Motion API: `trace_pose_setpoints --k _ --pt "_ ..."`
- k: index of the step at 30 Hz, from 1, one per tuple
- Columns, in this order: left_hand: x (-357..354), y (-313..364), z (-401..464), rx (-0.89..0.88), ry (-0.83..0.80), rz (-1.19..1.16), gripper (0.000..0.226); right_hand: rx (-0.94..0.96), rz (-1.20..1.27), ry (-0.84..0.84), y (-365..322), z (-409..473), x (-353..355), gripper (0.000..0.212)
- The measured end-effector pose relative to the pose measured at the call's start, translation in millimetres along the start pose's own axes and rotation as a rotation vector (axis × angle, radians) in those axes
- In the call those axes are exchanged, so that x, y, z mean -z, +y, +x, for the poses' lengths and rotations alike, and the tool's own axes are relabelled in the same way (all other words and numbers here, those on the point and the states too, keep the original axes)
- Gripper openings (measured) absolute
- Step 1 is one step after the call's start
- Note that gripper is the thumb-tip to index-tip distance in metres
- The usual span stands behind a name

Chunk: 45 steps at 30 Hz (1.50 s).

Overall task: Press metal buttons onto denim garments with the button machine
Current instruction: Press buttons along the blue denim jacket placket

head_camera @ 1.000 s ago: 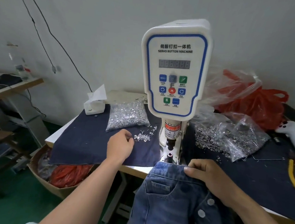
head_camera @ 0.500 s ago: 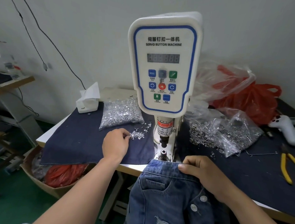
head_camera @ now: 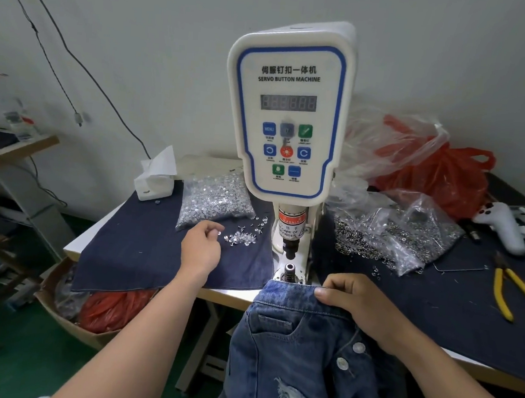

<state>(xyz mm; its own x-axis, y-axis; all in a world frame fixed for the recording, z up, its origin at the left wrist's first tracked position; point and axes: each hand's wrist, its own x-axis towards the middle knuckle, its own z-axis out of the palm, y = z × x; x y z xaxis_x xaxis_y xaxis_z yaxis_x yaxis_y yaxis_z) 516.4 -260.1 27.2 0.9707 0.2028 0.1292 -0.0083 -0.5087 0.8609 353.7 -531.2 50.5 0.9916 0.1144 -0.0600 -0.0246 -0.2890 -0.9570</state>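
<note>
this is a small clothes-making workshop. a white servo button machine stands on a work table. left of the machine lies a bag of shiny studs. right of it lie a bag of metal rings and yellow pliers. jeans hang just in front of it.

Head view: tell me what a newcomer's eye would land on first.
The white servo button machine with its blue-edged panel stands tall at the centre of the table. In front of it the right hand grips the waistband of the denim garment just below the die, while the left hand pinches a small silver piece by the loose tacks on the dark cloth. Bags of metal parts lie on both sides.
</note>
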Motion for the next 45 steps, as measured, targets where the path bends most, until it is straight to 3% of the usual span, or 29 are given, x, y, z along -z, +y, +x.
trace_pose_setpoints --k 5,12,19,28,45 --pt "4 -4 1 0.036 -0.028 -0.088 0.029 0.001 -0.010 -0.007 2 0 0 0.037" --pt "0 5 2 -0.013 -0.092 0.033 0.016 -0.016 -0.004 -0.008 -1 -1 0 0.035" --pt "10 16 -12 0.033 -0.130 -0.175 0.010 -0.023 0.008 -0.011 -1 0 0 0.036" --pt "-2 47 -83 -0.086 -0.597 -0.361 0.008 -0.016 -0.013 -0.014 0 -1 0 0.037" --pt "-8 56 -89 -0.059 -0.631 -0.335 0.012 -0.018 0.015 -0.011 -1 -2 0 0.031"
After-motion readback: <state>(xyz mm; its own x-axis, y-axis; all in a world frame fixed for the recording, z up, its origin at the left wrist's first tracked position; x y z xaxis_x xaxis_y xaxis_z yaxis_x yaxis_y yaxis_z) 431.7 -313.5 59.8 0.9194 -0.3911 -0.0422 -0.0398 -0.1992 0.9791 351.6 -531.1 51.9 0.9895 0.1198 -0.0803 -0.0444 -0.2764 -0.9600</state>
